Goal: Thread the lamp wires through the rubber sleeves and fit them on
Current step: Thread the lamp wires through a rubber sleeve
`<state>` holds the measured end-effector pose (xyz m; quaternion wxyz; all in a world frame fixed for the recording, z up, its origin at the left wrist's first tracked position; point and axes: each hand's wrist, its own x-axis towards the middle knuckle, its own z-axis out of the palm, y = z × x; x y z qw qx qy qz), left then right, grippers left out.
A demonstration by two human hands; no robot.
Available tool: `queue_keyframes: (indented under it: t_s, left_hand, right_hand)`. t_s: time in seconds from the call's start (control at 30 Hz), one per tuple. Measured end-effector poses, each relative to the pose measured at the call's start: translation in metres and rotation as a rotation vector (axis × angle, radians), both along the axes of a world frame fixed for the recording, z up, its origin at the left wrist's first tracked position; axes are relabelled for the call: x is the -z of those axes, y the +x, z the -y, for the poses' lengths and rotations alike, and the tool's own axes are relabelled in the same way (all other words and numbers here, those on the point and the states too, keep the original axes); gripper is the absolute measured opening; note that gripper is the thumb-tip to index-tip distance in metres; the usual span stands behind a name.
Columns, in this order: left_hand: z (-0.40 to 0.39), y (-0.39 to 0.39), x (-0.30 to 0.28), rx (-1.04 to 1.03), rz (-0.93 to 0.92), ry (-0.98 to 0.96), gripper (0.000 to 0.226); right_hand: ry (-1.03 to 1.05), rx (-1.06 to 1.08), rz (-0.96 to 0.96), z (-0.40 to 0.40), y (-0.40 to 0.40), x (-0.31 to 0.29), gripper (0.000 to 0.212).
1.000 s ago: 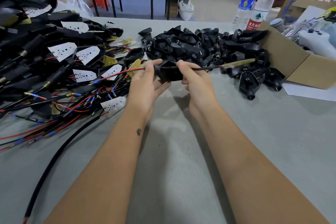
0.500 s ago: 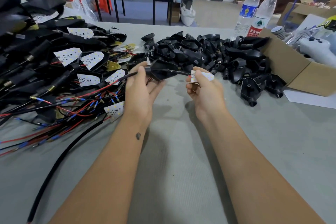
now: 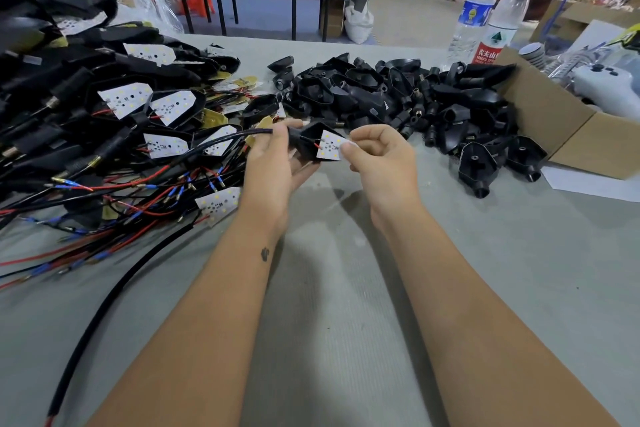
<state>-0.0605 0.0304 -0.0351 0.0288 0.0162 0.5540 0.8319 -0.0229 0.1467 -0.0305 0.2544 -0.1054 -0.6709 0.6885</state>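
Midair, left hand (image 3: 273, 163) gripping black rubber sleeve (image 3: 306, 142), right hand (image 3: 382, 158) apparently pinching white LED board (image 3: 330, 149).

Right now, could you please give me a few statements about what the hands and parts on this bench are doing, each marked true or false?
1. The left hand holds a black rubber sleeve. True.
2. The right hand rests flat on the table, touching nothing. False: it is raised and pinches the white LED board at the sleeve's mouth.
3. A black cable runs out to the left from the left hand's grip. True.
4. The loose pile of empty sleeves lies inside the cardboard box. False: it lies on the table beside the box.
5. Two plastic bottles stand behind that pile. True.
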Motion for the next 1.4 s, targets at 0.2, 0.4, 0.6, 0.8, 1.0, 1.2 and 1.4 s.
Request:
queue_keyframes:
  t_s: [0.2,0.4,0.6,0.8,1.0,1.2,1.4]
  left_hand:
    - [-0.007,0.005,0.000,0.000,-0.053,-0.130,0.027]
    - [0.003,0.005,-0.005,-0.061,-0.031,-0.265,0.031]
    - [0.007,0.015,-0.017,0.279,-0.156,-0.644,0.031]
    - [-0.006,0.021,-0.005,0.434,-0.314,-0.843,0.029]
    - [0.000,0.010,-0.004,0.185,-0.116,-0.454,0.029]
    - [0.020,-0.004,-0.009,-0.053,0.091,0.188,0.038]
    - [0.022,-0.004,-0.010,-0.123,0.035,0.219,0.031]
  right_hand:
    - [0.434,0.171,-0.091,0.005,-0.002,0.003,0.027]
    - [0.127,-0.221,0.047,0.015,0.003,-0.002,0.023]
    - [-0.235,-0.443,0.151,0.011,0.005,-0.005,0.030]
    - [0.086,-0.245,0.068,0.006,0.001,-0.007,0.023]
    - [0.166,-0.245,0.119,-0.001,0.004,-0.013,0.020]
    - [0.361,-0.474,0.338,-0.006,0.010,-0.019,0.013]
    - [0.419,-0.591,0.372,0.002,0.013,-0.018,0.009]
